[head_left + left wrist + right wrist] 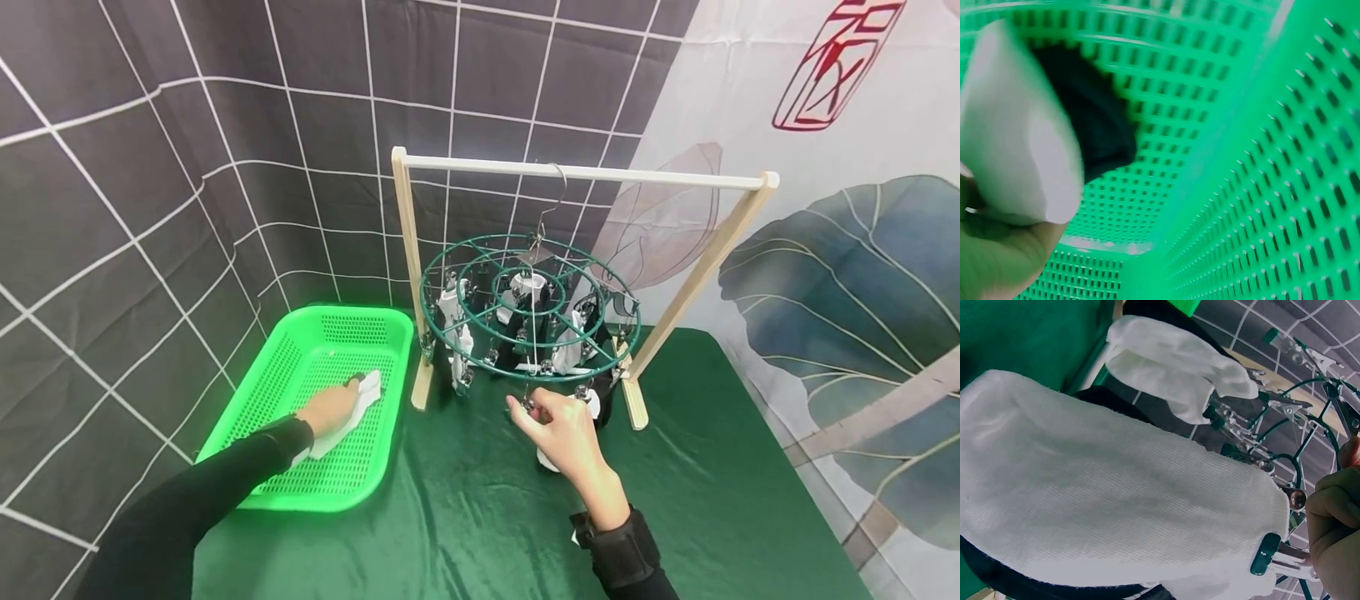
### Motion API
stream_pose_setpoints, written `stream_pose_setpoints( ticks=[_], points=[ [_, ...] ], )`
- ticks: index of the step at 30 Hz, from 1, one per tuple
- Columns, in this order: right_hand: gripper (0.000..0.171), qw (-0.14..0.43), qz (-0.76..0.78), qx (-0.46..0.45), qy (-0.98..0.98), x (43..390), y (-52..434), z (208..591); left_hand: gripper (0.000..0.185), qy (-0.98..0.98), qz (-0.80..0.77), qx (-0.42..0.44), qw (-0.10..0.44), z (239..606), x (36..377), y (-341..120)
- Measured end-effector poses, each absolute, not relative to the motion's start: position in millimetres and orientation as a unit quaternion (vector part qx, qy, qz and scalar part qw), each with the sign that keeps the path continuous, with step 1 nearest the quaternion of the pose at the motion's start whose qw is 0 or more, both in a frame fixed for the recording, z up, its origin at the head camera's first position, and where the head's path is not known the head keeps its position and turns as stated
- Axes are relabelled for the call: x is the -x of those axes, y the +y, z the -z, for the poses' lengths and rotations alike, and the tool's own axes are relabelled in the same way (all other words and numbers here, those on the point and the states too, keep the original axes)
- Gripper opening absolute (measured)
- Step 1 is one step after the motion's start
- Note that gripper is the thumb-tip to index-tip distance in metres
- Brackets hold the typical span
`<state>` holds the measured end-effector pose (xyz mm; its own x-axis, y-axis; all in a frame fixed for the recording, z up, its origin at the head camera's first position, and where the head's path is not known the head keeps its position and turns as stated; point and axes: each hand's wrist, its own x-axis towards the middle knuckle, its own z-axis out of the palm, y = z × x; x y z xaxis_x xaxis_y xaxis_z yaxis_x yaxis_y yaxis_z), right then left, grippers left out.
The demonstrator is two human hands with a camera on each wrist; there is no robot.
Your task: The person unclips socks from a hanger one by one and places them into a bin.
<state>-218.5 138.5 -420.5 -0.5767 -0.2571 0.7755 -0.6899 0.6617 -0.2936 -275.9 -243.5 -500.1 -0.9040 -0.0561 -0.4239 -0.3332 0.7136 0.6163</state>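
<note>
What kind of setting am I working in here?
Likely a staged laundry table: a round clip hanger with socks on a wooden rack, a green basket, green tablecloth, printed backdrops behind.

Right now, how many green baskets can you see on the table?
1. The green basket sits at the table's left side, beside the wooden rack. The left hand holds a white sock inside it. Nothing suggests another is hidden.

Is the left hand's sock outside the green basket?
No: in the head view the left hand holds the white sock down inside the green basket, on its perforated floor.
</note>
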Motion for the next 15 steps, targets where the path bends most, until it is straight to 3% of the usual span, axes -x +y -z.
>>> stream_pose_setpoints(
  ticks=[15],
  points=[
    [0.038,0.368,-0.296,-0.292,-0.832,221,138,422,0.087,0.916,-0.34,0.139,0.159,516,281,-242]
  ],
)
